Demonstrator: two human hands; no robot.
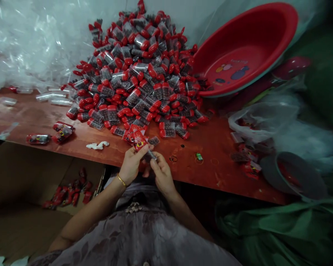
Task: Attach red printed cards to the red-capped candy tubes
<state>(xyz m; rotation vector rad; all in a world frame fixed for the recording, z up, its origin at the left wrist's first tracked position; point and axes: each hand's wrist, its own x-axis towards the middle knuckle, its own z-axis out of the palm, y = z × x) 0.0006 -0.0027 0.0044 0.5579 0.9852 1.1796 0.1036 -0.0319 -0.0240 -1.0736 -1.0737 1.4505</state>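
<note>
- Your left hand [131,162] pinches a red printed packet [138,139] between thumb and fingers, just at the near edge of the table [211,162], directly in front of the big pile of capped tubes [138,70].
- Your right hand [161,173] closes its fingertips on a small clear tube [152,155], touching the left hand and just below the packet.
- Treat the tube as light and stiff. Judging by its clear plastic wall, it is smooth and may slip; hold it across the body, not on the rounded cap end.
- Treat the packet as thin, soft film. It will likely bend and crease; hold it at one edge so the mouth stays free.
- Appearance of the tube: short, transparent, with dark contents; its own cap is too small to make out. The tubes in the pile carry red caps.
- Appearance of the packet: glossy red with a yellow and black mark; the print cannot be read.
- Left of the pile, near the table's front edge, lie a few filled packets [62,131] and a white scrap [97,145].
- Right of the pile, a red basin [280,33] leans tilted, its rim near the outermost tubes.
- Below the table's left part, a cardboard box [22,173] holds more red packets.
</note>
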